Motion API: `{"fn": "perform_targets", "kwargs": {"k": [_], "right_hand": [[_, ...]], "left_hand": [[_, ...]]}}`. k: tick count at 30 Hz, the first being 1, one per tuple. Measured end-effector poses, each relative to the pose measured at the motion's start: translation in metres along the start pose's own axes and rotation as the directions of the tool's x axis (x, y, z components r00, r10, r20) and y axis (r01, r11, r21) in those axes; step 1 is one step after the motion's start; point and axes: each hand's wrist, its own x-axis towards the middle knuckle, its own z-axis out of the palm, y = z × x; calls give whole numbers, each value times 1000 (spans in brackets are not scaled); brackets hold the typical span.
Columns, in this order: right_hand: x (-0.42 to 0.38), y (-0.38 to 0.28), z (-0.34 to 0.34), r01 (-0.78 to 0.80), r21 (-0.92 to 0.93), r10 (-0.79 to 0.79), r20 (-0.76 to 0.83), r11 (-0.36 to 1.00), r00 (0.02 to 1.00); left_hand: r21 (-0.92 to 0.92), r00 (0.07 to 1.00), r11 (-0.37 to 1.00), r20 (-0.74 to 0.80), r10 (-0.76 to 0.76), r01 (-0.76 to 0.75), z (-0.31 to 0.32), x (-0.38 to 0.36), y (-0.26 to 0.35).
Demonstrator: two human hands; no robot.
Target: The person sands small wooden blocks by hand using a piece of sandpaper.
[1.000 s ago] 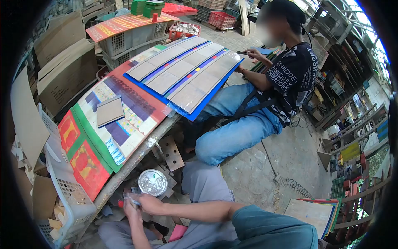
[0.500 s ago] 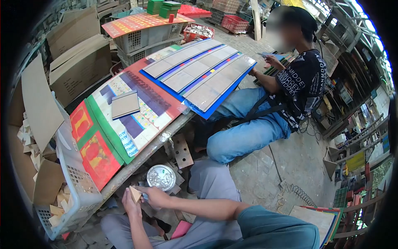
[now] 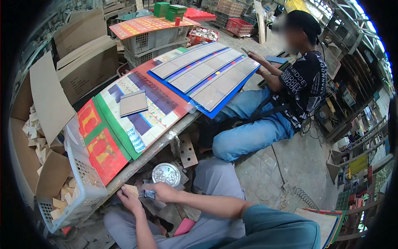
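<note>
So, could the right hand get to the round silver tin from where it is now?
Probably yes. The right hand sits just below the round silver tin, with nothing visible between them. It does seem to be gripping a small tool already, so it may need to free its fingers first.

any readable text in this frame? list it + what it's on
"MINDDE" or similar, repeated in white rows, partly readable: co-worker's black T-shirt.
"MINU" and "ALU", upside down and cut off: white strip on the colourful board.
Yellow lettering, too small to read: red sheet on the grey crate.
Printing on the red and green panels: blurred.
</note>
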Motion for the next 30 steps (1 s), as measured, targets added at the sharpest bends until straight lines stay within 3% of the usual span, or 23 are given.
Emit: {"fn": "perform_targets", "kwargs": {"k": [1, 2, 3, 4, 5, 6, 7, 9, 13, 15, 16, 17, 18, 19, 20, 21, 24, 26, 27, 29, 30], "right_hand": [[2, 5, 7, 2, 0, -2, 1, 1000, 1000], [3, 13, 18, 113, -15, -114, -217, 993, 970], [3, 11, 19, 214, -56, -218, -421, 975, 881], [1, 9, 18, 276, -81, -287, -346, 958, 893], [-2, 6, 22, 273, -84, -285, -347, 958, 893], [-6, -2, 26, 359, -116, -378, -276, 926, 884], [-9, -4, 32, 443, -139, -463, -202, 886, 863], [-3, 7, 45, 393, -151, -417, -194, 907, 888], [4, 22, 28, 212, -265, -259, -155, 941, 953], [9, 30, 22, -76, -285, 30, -161, 956, 986], [10, 35, 25, -25, -264, -50, -275, 964, 960], [10, 39, 30, -25, -261, -49, -275, 965, 960], [8, 31, 29, 135, -215, -186, -241, 967, 953], [6, 19, 25, 291, -163, -322, -212, 943, 923], [1, 7, 21, 370, -53, -373, -92, 928, 923], [-6, 5, 28, 408, -83, -414, -79, 909, 907], [-1, 15, 31, 387, -86, -396, -149, 918, 906], [8, 21, 18, 239, -112, -243, -24, 965, 970], [10, 25, 15, 216, -116, -225, -74, 970, 972], [12, 34, 14, 72, -191, -98, -131, 979, 986], [11, 36, 14, 84, -191, -128, -225, 978, 966]], "left_hand": [[-9, 995, 995, 11, -97, 97, 2, 0, -10], [-20, 981, 981, 25, -194, 194, 5, 1, -19], [-24, 980, 980, 26, -195, 196, 9, -2, -18], [-268, 920, 882, 56, -388, 389, 14, -7, -16], [-481, 823, 690, 134, -552, 541, 19, -10, -15], [-524, 828, 644, 408, -384, 557, 18, -1, -63], [-523, 826, 643, 411, -385, 560, 17, -3, -61], [-562, 617, 279, 611, -496, 779, 9, -8, -52], [-525, 616, 335, 575, -538, 782, 10, -13, -16], [-489, 604, 355, 638, -477, 797, 7, -4, -41], [-454, 605, 406, 658, -448, 793, 6, -1, -46], [-420, 606, 456, 677, -418, 784, 4, 1, -51], [-456, 601, 400, 505, -619, 795, 11, -6, -18], [-460, 603, 399, 503, -619, 793, 10, -6, -20], [-456, 597, 390, 531, -602, 800, 9, -7, -24], [-446, 586, 384, 560, -585, 809, 9, -9, -26], [-379, 581, 443, 588, -563, 813, 5, -6, -25], [-353, 564, 449, 625, -540, 821, 4, -3, -19], [-311, 543, 466, 652, -529, 828, 0, 0, -22], [-116, 347, 606, 895, -280, 787, -10, 11, -39], [-81, 313, 616, 908, -279, 784, -12, 18, -53]]}}
